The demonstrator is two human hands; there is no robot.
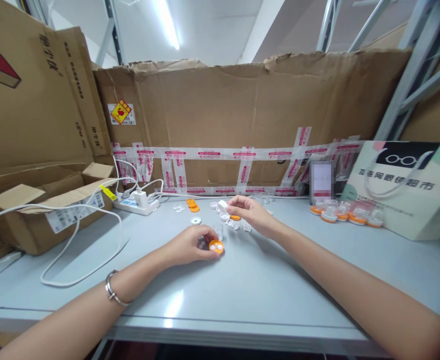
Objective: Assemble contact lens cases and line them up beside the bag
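A: Where do we have our left hand point(190, 245)?

B: To the right of the power strip point(148, 206) and nearer to us than it. Our thumb and fingers pinch an orange cap point(218, 251), its face tilted our way with pale round bits point(220, 246) showing inside. We can't tell whether its edge touches the table point(265, 290).

A: And our right hand point(252, 214)?

B: Farther right of the power strip, at about its depth. There we have thumb and fingertips closed on a white round piece point(222, 206), just above or beside some loose parts; we can't tell whether it touches them.

A: What lies between our hands, then?

B: A clear cup point(219, 231) just behind the orange cap, and flat white pieces point(236, 226), both right of the power strip.

A: Closer to the strip?

B: Just right of it we see small clear discs point(178, 207), then orange rings point(192, 205), with a white ring point(196, 220) nearer us.

A: Far right of the strip?

B: A cluster of clear-topped orange pieces point(349, 216), in front of our paper bag point(403, 200).
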